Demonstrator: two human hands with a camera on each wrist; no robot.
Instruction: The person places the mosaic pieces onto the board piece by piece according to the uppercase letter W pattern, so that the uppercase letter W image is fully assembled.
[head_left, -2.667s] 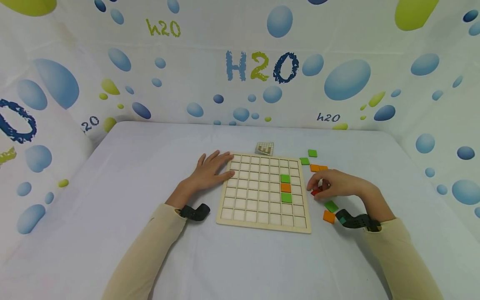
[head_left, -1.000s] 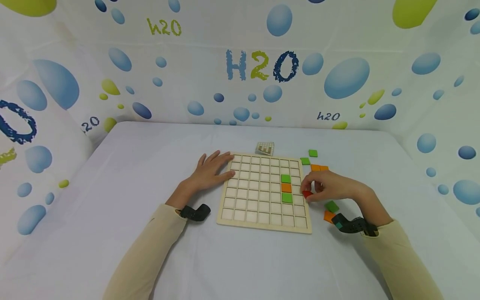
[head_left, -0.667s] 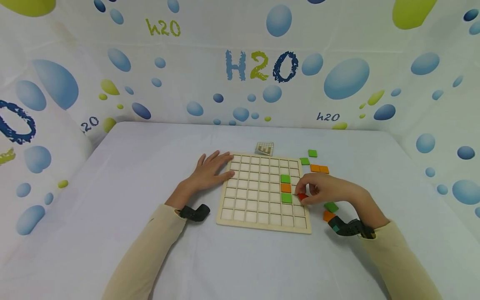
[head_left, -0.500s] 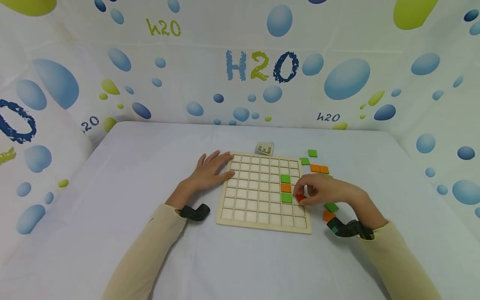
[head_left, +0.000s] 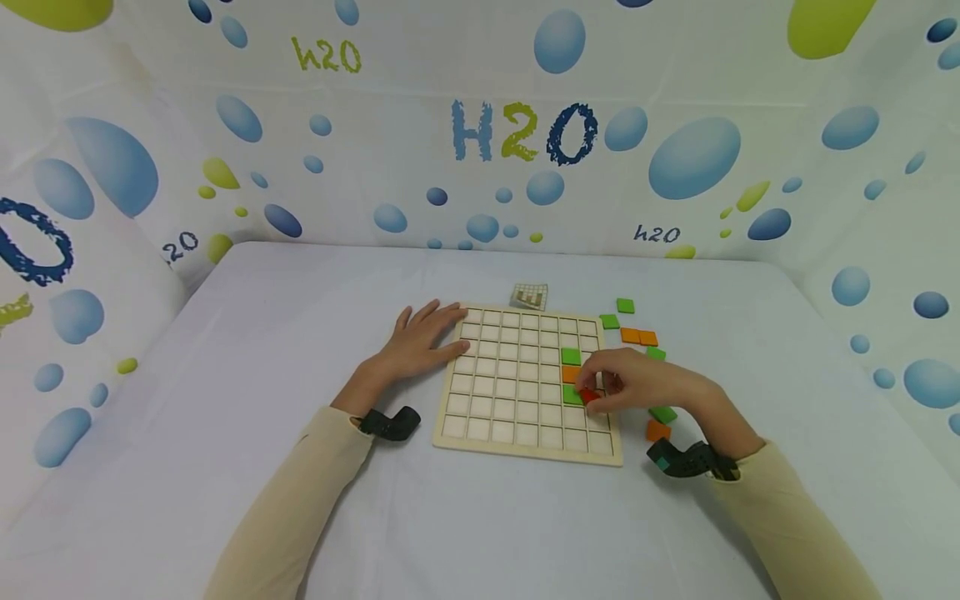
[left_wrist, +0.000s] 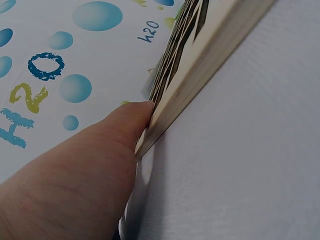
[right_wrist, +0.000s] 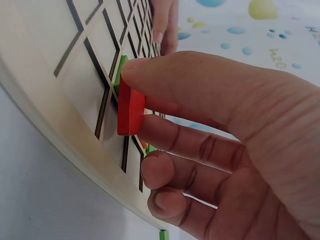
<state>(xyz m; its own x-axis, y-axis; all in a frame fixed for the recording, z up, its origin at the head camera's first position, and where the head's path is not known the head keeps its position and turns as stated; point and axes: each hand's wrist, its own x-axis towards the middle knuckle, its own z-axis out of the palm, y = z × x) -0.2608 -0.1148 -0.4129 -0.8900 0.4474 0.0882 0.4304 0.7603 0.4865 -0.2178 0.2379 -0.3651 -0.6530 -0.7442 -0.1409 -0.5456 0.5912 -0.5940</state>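
A light wooden grid board (head_left: 504,408) lies on the white table. My left hand (head_left: 417,342) rests at its left edge with fingers straight, thumb and fingertips touching the frame. My right hand (head_left: 637,380) pinches a red square tile (right_wrist: 131,107) between thumb and fingers, over the board's right-hand columns. In the right wrist view the red tile stands tilted against the grid, beside a green tile. Within one column sit a green tile (head_left: 571,357), an orange tile (head_left: 570,374) and a second green tile (head_left: 572,394), the latter two partly covered by the right fingers.
Loose tiles lie right of the board: green ones (head_left: 626,306) at the back, a pair of orange ones (head_left: 639,337), another green (head_left: 663,414) and an orange (head_left: 658,430) nearer. Behind the board is a small card with a printed grid (head_left: 529,296).
From the loose tiles, my right hand has carried the red tile leftward onto the board's right side, close to the lower green tile. The left hand has stayed in place.
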